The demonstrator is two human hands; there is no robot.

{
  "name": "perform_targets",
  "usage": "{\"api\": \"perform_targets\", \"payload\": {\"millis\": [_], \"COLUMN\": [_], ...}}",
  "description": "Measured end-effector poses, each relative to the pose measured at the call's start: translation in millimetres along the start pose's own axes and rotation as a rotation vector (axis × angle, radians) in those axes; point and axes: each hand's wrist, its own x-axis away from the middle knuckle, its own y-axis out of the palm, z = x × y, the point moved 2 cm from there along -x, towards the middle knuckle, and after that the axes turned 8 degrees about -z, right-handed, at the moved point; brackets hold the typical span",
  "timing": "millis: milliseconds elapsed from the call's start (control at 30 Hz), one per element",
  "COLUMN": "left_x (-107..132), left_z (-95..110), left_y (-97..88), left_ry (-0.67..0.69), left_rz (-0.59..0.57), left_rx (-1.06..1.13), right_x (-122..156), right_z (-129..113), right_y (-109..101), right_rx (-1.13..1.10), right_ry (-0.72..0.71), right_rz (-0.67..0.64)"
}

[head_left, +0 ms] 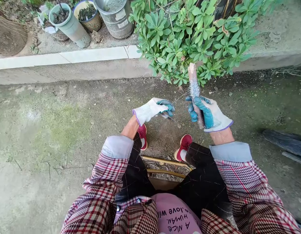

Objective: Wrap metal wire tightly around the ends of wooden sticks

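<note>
My right hand (209, 113), in a white glove with blue-green coating, is closed around a wooden stick (193, 71). Thin silvery wire or thread (194, 87) is wound thickly about the stick's middle. My left hand (160, 107), gloved the same way, has its fingers closed on a small tool with a thin tip (171, 119); most of it is hidden, so its kind cannot be made out. A fine strand (181, 97) runs between my left hand and the winding on the stick. Both hands are held in the air above the ground, a short way apart.
A leafy green bush (179, 42) overhangs the low ledge (91, 55) ahead. A metal bucket (116, 18), a tall pale pot (68, 26) and a smaller planter (89, 16) stand on it. Dark objects (284, 141) lie at right. Below me is a yellow-framed seat (167, 161).
</note>
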Motion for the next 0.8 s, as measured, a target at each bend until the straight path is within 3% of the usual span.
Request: {"api": "perform_targets", "payload": {"millis": [167, 333, 500, 633, 800], "left_x": [9, 3, -3, -5, -4], "left_z": [3, -2, -5, -10, -8], "left_y": [2.1, 2.2, 3.8, 2.0, 0.9], "left_ry": [0.039, -0.018, 0.038, -0.053, -0.019], "left_rz": [-0.143, 0.023, 0.001, 0.027, 0.072], "left_rx": [0.085, -0.304, -0.134, -0.144, -0.160], "right_x": [1, 3, 4, 4, 7], "right_z": [0, -3, -6, -4, -4], "right_y": [2, 6, 1, 2, 7], "right_rx": [0.030, 0.013, -0.019, -0.113, -0.121], "right_ry": [-0.006, 0.008, -0.014, -0.051, -0.053], "right_rz": [-0.010, -0.009, 0.009, -0.051, -0.082]}}
